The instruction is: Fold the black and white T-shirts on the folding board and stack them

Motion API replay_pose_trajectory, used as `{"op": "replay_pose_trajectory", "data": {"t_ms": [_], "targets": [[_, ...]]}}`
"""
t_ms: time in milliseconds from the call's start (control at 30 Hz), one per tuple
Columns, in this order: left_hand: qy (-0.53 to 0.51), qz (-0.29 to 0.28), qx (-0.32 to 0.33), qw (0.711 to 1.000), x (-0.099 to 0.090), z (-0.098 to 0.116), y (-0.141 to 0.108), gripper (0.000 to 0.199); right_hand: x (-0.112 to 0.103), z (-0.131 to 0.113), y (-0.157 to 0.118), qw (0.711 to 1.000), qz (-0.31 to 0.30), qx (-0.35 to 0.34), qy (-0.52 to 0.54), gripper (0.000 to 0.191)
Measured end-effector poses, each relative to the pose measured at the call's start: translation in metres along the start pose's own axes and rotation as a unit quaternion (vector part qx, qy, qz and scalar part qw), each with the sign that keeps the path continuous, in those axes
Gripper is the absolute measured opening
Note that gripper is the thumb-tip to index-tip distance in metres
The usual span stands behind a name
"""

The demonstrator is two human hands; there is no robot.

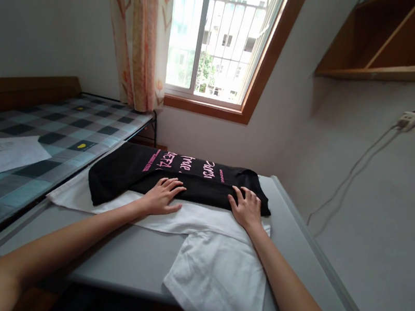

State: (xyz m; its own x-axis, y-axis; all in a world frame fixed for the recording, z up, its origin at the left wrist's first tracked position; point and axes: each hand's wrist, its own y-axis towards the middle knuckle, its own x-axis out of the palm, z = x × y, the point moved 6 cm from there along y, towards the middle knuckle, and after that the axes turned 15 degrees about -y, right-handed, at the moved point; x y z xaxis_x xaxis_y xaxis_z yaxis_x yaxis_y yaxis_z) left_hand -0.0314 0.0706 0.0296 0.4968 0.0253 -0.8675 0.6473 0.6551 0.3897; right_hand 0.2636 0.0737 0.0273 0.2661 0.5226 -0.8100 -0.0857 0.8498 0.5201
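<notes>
A black T-shirt (194, 189) with pink and white lettering lies folded over along its near side, on top of a white T-shirt (212, 277). One white sleeve hangs toward the table's near edge. My left hand (163, 197) rests flat with fingers spread across the black shirt's near edge, its thumb over the white cloth. On the right end of the same edge, my right hand (247, 207) also lies flat, fingers apart. Neither hand grips the fabric. Both shirts lie on a grey table (128, 258).
To the left stands a bed with a checked mattress (109, 127), papers (2, 157) lying on it. Behind are a curtain (143, 35) and a window (224, 48). A wooden shelf (402, 71) and a socket with a cable (409, 122) are on the right wall.
</notes>
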Motion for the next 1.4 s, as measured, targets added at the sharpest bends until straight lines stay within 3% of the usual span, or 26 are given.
{"op": "replay_pose_trajectory", "data": {"t_ms": [267,400,533,767,900,1067,1233,1300,1400], "targets": [[-0.024,-0.010,0.007,1.000,0.006,0.033,-0.013,0.055,-0.004,0.019,-0.027,1.000,-0.008,0.000,0.012,0.043],[-0.038,0.013,-0.013,0.999,0.002,0.033,-0.018,0.048,-0.010,0.023,-0.034,1.000,-0.001,0.003,0.025,0.042],[-0.022,0.040,-0.045,0.998,-0.022,0.006,-0.033,0.036,-0.019,0.029,-0.034,0.999,0.023,0.024,0.037,0.038],[-0.001,-0.058,-0.007,0.998,-0.080,-0.042,-0.088,0.033,-0.022,0.056,-0.033,0.990,0.052,0.118,0.048,0.029],[0.020,-0.042,-0.044,0.998,-0.114,-0.061,-0.111,0.028,-0.013,0.072,-0.033,0.983,0.041,0.168,0.055,0.032],[-0.043,-0.023,-0.194,0.980,-0.144,-0.099,-0.133,0.066,0.003,0.086,-0.035,0.971,0.011,0.222,0.091,0.038],[-0.176,0.004,-0.384,0.907,-0.157,-0.150,-0.154,0.046,0.019,0.105,-0.028,0.956,-0.050,0.261,0.128,0.042],[-0.212,0.048,-0.427,0.878,-0.162,-0.162,-0.156,0.052,0.025,0.111,-0.021,0.953,-0.106,0.250,0.133,0.038],[-0.220,0.163,-0.450,0.850,-0.169,-0.172,-0.155,0.058,0.031,0.118,-0.005,0.944,-0.184,0.234,0.145,0.027]]}}
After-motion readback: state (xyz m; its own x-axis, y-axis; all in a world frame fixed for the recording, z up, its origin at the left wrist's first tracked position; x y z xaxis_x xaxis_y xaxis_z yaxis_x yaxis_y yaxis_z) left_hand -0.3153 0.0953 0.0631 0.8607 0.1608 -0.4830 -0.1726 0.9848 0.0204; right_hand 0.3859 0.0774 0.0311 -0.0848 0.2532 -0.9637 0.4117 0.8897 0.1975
